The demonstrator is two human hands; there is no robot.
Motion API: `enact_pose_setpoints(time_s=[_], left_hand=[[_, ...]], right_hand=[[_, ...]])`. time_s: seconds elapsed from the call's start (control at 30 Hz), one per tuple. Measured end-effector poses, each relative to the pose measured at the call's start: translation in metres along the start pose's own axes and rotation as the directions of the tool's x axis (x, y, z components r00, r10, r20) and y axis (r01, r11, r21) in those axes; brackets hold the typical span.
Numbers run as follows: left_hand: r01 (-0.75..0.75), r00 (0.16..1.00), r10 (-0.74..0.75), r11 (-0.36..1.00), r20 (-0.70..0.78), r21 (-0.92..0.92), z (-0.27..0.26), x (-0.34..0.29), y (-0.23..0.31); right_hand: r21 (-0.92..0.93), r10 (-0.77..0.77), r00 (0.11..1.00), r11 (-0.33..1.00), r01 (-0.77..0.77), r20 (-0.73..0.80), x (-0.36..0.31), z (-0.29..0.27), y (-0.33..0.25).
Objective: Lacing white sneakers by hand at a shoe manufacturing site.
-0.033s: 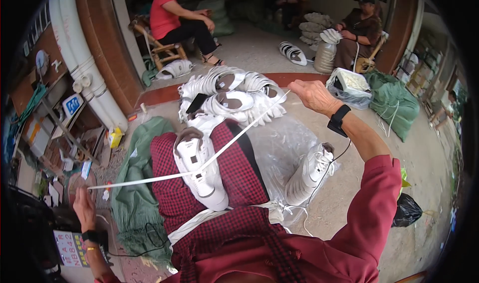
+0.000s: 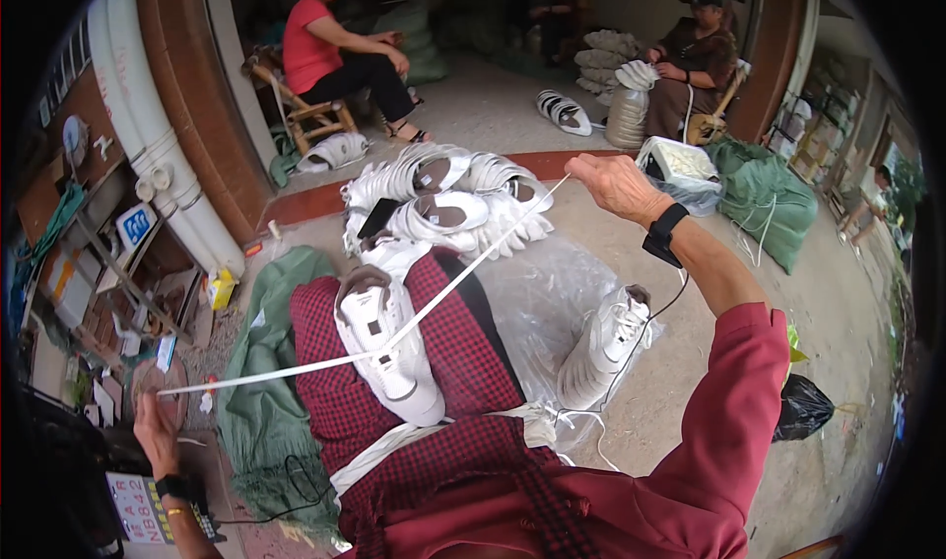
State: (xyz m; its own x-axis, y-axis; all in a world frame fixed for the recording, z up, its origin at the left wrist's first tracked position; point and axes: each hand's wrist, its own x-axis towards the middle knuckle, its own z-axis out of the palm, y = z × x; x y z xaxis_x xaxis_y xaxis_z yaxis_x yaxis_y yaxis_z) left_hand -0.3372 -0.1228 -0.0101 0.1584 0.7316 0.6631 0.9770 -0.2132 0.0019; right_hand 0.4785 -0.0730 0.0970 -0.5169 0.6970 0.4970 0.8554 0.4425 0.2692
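Shoe: A white low-cut shoe with a grey-brown lining (image 2: 399,374) is lying on the person's lap, over a red-and-black checked cloth (image 2: 463,352), its toe pointing to 5 o'clock.
Lace: A flat white fabric lace (image 2: 286,370) is crossing the shoe's front and running nearly straight toward both hands.
Left hand: At 8 o'clock from the shoe, the left hand (image 2: 156,429) is gripping one end of the lace, fingers drawn together.
Right hand: At 2 o'clock, the right hand (image 2: 621,190) is pinching the other end between thumb and fingertips, a black band (image 2: 665,232) circling its wrist.
Since the earlier frame: The arms are keeping their wide spread and the lace is staying taut; the view is shifting slightly, the doorway scene now appearing farther left and the shoe and left hand a little lower.
Heap: At 1 o'clock, a heap of white-and-grey shoe uppers (image 2: 448,214) is spreading beyond the knees.
Ground: At 3 o'clock, a white laced shoe with a ridged side (image 2: 603,352) is standing on a clear plastic sheet (image 2: 532,288); at 9 o'clock, a green woven sack (image 2: 258,362) is lying rumpled.
Doorway: At 12 o'clock, a person in a pink top (image 2: 320,47) is sitting on a bamboo chair (image 2: 315,116).
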Motion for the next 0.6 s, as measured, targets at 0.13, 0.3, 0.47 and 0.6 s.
enact_pose_setpoints(time_s=[0.13, 0.3, 0.47, 0.6], left_hand=[[0.132, 0.986, -0.122, 0.987, -0.109, 0.090, -0.029, -0.032, -0.115], [0.125, 0.985, -0.083, 0.948, -0.154, 0.293, -0.075, -0.046, -0.213], [0.349, 0.884, -0.152, 0.844, -0.442, 0.408, -0.101, -0.057, -0.147], [0.428, 0.642, -0.103, 0.870, -0.760, 0.244, -0.133, -0.042, -0.051]], right_hand=[[-0.230, 0.160, 0.986, 0.959, -0.167, -0.049, -0.022, -0.051, 0.037], [-0.347, 0.308, 0.937, 0.871, -0.348, -0.165, -0.051, -0.082, 0.077], [-0.393, 0.278, 0.830, 0.778, -0.490, -0.484, -0.049, -0.106, 0.050], [-0.002, 0.315, 0.401, 0.784, -0.621, -0.860, -0.058, -0.076, 0.019]])
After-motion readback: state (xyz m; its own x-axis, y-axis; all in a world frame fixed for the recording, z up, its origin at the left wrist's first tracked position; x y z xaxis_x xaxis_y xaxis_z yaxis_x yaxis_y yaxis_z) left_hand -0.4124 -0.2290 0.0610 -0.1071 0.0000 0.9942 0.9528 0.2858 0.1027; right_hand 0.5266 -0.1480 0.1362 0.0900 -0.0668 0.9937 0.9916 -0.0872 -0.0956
